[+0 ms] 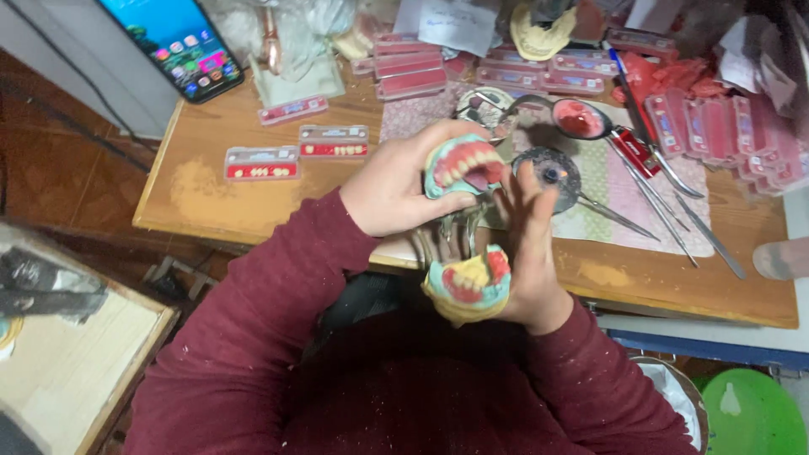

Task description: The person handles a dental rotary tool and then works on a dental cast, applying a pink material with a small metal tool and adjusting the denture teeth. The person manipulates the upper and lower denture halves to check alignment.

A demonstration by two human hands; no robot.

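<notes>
The left hand has its fingers clenched around the upper pale-green dental cast with pink wax gums and white teeth, raised above the wooden table. The right hand cups the lower green-and-yellow cast, fingers spread upward, on a hinged metal articulator.

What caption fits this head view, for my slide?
Left hand and right hand hold open a hinged denture model over a cluttered wooden bench.
</notes>
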